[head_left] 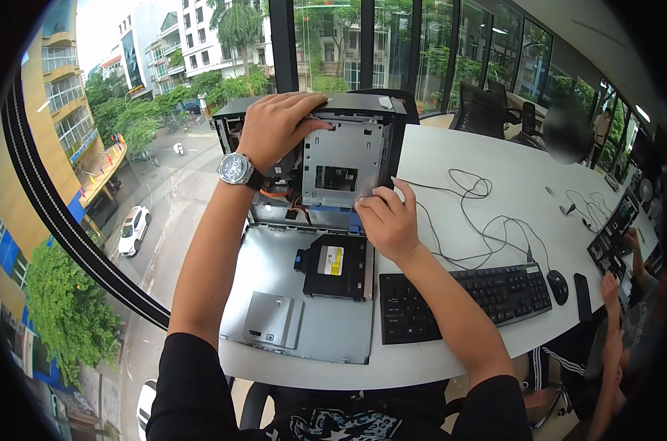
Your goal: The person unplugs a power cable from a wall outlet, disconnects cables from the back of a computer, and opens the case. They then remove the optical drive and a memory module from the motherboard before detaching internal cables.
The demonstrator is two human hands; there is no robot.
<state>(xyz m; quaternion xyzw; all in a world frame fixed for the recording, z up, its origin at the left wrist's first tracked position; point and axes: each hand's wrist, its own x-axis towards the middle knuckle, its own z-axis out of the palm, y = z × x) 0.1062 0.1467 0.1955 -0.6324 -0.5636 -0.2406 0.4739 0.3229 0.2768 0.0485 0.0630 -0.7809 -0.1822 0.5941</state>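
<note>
An opened desktop computer case (309, 105) stands upright on the table, its inside facing me. My left hand (278, 128) is closed over its top edge, fingers on top and thumb reaching down inside. A silver metal drive bracket (348, 147) fills much of the opening, with orange cables (276, 194) beside it. At the bracket's lower right corner, my right hand (387, 223) pinches thumb and index finger together; what lies between them is too small to tell. Below, an optical drive (337, 266) and a flat metal piece (271, 318) lie on a silver side panel (333, 331).
To the right are a black keyboard (466, 301), a mouse (558, 287), a dark phone-like object (583, 297) and loose black cables (469, 195). Another person's hand (610, 288) works at the far right. A window with a street view borders the left.
</note>
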